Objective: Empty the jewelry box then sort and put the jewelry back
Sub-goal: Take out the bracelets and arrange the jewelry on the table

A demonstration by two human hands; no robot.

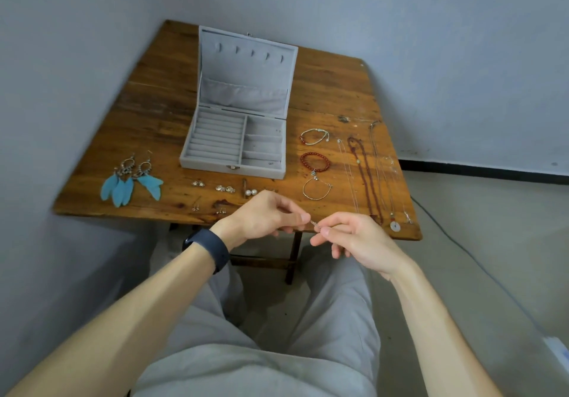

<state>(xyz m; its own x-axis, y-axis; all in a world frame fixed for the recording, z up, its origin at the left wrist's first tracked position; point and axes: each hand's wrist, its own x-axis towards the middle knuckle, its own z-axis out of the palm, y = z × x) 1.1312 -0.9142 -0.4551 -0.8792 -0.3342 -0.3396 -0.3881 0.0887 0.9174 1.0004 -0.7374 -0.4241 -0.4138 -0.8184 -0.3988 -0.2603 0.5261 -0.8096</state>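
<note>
1. My left hand (264, 215) and right hand (354, 239) meet just in front of the near edge of the table (154, 119), above the lap
2. Each hand pinches, with thumb and forefinger, one end of a small silver piece (314, 223); the other fingers are curled loosely, and I cannot tell what kind of jewelry it is
3. The box (215, 168) stands open in the middle of the table, its lid (243, 70) upright; ring rolls fill its left part and the compartments are on the right
4. Left of the box two blue feather earrings (132, 181) lie side by side
5. In front of the box lies a row of small studs (224, 188), with a pearl pair (250, 192) at its right end
6. Right of the box three bracelets (314, 162) lie in a column, the red bead one in the middle
7. Further right the necklaces (366, 174) lie stretched out side by side, reaching to the near edge
8. A dark band (209, 247) is on the left wrist
</note>
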